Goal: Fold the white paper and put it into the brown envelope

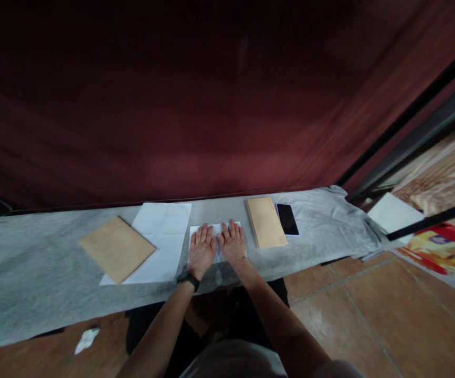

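White paper (218, 255) is lying on the bench (314, 247) beneath the flattened, ungripping left hand (202, 248) and right hand (233, 242), near edge close to the bench's near side, so uneven pressing could be skewing or creasing it.

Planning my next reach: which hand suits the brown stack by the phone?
The right hand, I'd say: it lies flat on the white paper, nearer the brown stack than the left hand is.
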Tool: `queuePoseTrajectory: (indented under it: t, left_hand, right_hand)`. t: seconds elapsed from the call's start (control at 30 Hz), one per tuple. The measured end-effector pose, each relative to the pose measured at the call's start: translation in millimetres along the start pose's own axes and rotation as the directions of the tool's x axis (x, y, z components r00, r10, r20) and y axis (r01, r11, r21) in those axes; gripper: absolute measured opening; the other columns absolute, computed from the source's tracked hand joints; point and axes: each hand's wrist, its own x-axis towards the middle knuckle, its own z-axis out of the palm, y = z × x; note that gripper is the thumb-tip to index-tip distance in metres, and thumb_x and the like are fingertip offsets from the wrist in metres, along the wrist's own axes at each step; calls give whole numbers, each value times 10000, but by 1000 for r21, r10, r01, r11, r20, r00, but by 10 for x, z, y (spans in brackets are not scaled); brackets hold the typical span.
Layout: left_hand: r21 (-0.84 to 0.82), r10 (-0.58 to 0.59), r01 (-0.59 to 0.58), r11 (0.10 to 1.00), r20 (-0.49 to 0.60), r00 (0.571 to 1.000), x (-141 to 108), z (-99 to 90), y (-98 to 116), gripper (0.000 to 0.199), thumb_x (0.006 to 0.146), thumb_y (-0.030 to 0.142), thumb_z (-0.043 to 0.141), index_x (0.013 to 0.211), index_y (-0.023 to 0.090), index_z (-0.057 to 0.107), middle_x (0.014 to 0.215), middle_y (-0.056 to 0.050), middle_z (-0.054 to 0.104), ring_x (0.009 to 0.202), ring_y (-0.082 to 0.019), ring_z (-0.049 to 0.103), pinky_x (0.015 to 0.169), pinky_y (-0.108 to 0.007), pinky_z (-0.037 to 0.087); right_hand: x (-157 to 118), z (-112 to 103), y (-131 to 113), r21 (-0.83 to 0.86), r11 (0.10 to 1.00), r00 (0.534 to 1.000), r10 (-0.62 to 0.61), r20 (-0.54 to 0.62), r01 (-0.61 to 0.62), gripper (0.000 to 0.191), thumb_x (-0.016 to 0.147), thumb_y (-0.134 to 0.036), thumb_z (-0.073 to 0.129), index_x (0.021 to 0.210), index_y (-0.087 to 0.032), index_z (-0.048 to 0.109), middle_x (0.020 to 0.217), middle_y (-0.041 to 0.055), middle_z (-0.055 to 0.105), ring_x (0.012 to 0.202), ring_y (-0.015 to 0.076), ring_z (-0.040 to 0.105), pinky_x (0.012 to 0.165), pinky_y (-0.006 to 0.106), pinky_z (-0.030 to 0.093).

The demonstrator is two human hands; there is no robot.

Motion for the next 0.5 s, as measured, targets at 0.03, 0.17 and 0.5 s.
queuePoseTrajectory:
  t: [0.03,0.17,0.5]
  left_hand:
    - [9,-22,22,1000,-2,1000,-4,7,-11,550,991,272,300,1512,124,395,1578,-113,388,1500,-242,273,1221,-455,210]
    - [20,-53,54,998,-20,998,-36,38,-87,579,970,254,310,1508,51,377,1582,-158,364,1504,-253,260,1224,-447,213]
    - [38,-70,72,997,-73,995,-95,48,-151,608,965,275,321,1503,-6,359,1570,-206,366,1503,-283,257,1218,-454,231]
  right_hand:
    - [-7,16,3,-4,1000,1000,27,-13,-27,543,1042,-438,377,1508,-162,425,1600,176,307,1465,301,338,1182,500,255]
    - [-51,55,38,-8,996,993,93,-67,-94,620,1037,-440,378,1531,-67,351,1590,222,294,1460,327,341,1182,504,260]
    - [-158,19,133,1,988,972,154,-179,-156,610,1037,-384,375,1492,22,379,1540,264,375,1438,337,378,1167,492,305]
